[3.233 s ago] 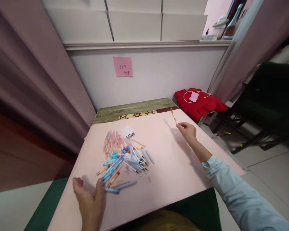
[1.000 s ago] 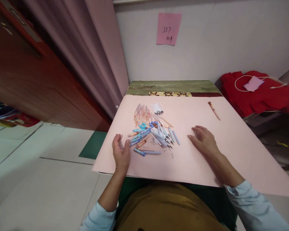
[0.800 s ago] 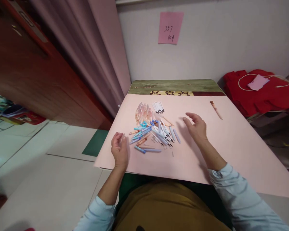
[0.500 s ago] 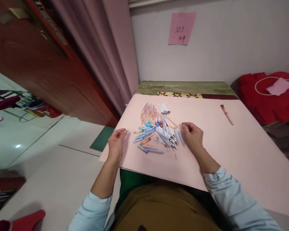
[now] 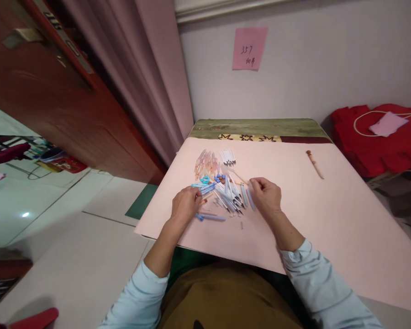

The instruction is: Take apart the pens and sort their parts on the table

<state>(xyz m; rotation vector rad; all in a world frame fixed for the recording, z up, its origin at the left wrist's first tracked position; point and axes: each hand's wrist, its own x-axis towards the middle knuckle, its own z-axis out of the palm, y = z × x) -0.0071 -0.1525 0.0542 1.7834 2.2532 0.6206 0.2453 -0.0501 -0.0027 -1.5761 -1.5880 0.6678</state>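
Observation:
A mixed pile of pen parts lies in front of me, with light-blue pen barrels (image 5: 205,188), white refills (image 5: 238,197) with dark tips and small blue caps or toppers (image 5: 220,178). My left hand (image 5: 185,204) is at the pile's left side, its curled fingers against the blue barrels; what they grip is hidden. My right hand (image 5: 267,195) rests at the pile's right edge, thumb and fingertips pinched together beside a pale blue barrel (image 5: 250,199). I cannot make out anything between them.
Behind the pile are pinkish clear tubes (image 5: 207,163) and a neat row of white refills (image 5: 228,157). One brown-topped pen (image 5: 315,164) lies apart on the right of the pink-covered table (image 5: 342,233). A red cloth bundle (image 5: 359,141) stands beyond the table's right edge.
My left hand has moved right, from beside the pile onto its blue barrels. My right hand stays by the pile's right edge. The view has shifted slightly.

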